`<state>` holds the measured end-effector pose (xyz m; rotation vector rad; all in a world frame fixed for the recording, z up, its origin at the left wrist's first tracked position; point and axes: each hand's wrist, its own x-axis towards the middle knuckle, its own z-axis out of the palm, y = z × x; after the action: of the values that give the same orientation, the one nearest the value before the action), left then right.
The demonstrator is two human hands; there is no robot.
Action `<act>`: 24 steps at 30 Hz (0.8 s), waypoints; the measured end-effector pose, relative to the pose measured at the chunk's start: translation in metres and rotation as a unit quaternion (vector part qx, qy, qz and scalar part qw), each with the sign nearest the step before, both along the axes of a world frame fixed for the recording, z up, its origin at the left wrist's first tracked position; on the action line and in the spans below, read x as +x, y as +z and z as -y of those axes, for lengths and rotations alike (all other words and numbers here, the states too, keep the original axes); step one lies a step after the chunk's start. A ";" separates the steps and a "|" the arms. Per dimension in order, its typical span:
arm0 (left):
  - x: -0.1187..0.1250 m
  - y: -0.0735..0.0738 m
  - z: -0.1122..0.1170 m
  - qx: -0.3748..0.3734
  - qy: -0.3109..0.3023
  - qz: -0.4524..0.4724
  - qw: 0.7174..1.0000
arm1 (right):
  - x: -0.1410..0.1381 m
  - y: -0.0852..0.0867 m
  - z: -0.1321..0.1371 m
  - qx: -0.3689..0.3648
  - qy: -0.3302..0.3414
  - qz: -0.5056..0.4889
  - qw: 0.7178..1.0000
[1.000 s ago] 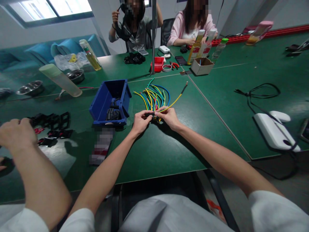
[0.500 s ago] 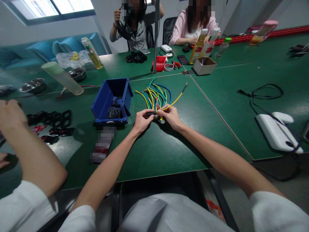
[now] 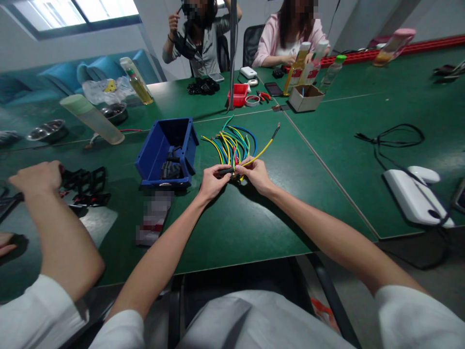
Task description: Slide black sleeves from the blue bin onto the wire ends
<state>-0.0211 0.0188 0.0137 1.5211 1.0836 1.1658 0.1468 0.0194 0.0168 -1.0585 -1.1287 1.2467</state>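
Note:
My left hand (image 3: 211, 182) pinches a short black tube (image 3: 225, 171) at the middle of the green table (image 3: 236, 228). My right hand (image 3: 255, 173) pinches the near end of a yellow wire (image 3: 262, 149), which runs up and to the right to a dark tip. The wire end and the tube meet between my fingertips. Just beyond my hands lies a loose bundle of yellow, blue and green wires (image 3: 232, 141). A blue bin (image 3: 167, 152) holding black parts stands to the left of my left hand.
A co-worker's arm (image 3: 54, 218) reaches over black parts (image 3: 85, 186) at the left. Two people sit at the far side. A lying bottle (image 3: 92, 119), metal bowls, a red tray (image 3: 238, 94), a cardboard box (image 3: 306, 98), a white device (image 3: 417, 194) and black cable (image 3: 395, 135) lie around.
My hands stay together at the wire end, shifting only slightly. The co-worker's hand at the left has moved over the black parts.

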 end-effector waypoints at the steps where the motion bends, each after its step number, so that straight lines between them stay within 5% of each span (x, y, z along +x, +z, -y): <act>1: 0.000 0.000 0.000 -0.001 0.000 0.002 1.000 | 0.000 0.000 0.000 -0.001 0.001 0.000 1.000; 24: -0.002 -0.005 -0.003 -0.012 -0.019 0.018 1.000 | 0.003 -0.005 -0.001 0.010 0.029 0.014 0.999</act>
<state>-0.0228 0.0214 0.0084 1.4909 1.0369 1.1450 0.1498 0.0207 0.0121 -1.0382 -1.1972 1.2674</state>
